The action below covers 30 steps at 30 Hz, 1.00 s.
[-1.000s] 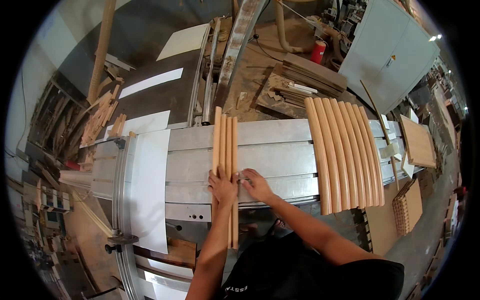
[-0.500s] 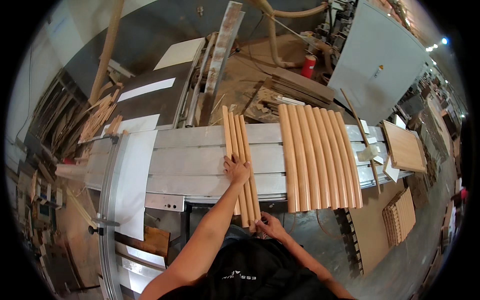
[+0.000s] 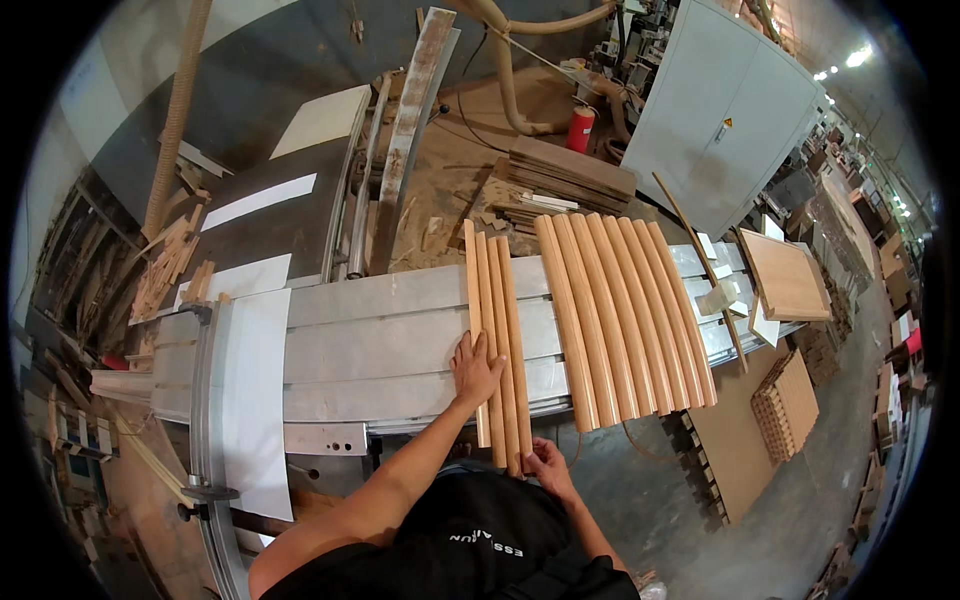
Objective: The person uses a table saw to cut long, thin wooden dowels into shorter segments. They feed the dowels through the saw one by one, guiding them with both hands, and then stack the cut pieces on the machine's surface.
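Observation:
Several narrow, light-brown wooden strips (image 3: pixel 503 330) lie side by side across the grey metal machine table, their near ends overhanging its front edge unevenly. My left hand (image 3: pixel 477 372) rests on them at mid-length, fingers spread and pressing on the leftmost ones. At the near end, my right hand (image 3: pixel 548 468) is closed around the end of the rightmost strip; its fingertips are partly hidden. Just to the right, separated by a narrow gap, lies a row of wider rounded wooden mouldings (image 3: pixel 625 320), set edge to edge with their near ends also over the table edge.
The slotted metal table (image 3: pixel 370 340) carries a white sheet (image 3: pixel 258 400) and a metal fence (image 3: pixel 207 400) at left. A thin stick (image 3: pixel 700 270) and a wooden panel (image 3: pixel 785 275) lie at right. Stacked mouldings (image 3: pixel 787 405) sit low right; a grey cabinet (image 3: pixel 725 110) stands behind.
The narrow strips have moved right under my hands, so the gap to the wider mouldings is smaller. Both hands moved with them. The whole view has shifted slightly.

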Each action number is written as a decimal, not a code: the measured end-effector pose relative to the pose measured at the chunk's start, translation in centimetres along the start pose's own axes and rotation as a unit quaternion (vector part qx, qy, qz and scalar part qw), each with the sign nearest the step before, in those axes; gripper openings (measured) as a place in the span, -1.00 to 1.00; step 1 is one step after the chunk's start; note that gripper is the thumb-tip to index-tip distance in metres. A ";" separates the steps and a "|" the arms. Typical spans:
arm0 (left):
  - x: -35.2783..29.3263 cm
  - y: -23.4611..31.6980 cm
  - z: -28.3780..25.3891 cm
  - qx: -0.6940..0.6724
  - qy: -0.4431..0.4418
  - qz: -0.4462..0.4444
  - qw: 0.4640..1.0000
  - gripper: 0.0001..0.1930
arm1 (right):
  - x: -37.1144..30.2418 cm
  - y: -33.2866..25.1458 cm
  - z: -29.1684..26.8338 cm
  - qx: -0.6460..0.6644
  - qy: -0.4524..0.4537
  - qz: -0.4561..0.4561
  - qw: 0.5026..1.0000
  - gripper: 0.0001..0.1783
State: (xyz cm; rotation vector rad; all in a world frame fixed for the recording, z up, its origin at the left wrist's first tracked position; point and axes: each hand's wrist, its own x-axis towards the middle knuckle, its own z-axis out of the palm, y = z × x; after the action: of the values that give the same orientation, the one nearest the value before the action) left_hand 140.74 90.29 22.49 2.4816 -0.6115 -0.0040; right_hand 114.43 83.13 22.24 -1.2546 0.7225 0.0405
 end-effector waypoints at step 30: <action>-1.5 -0.7 -2.1 -0.043 0.006 -0.004 0.999 -0.36 | -5.8 6.9 3.7 0.155 0.096 0.143 0.973 -0.52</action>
State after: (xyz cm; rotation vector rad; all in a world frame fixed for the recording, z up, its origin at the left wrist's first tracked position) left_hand 140.02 92.58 23.66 2.4000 -0.5847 -0.0170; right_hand 108.87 90.77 19.83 -0.8569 1.0329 0.0413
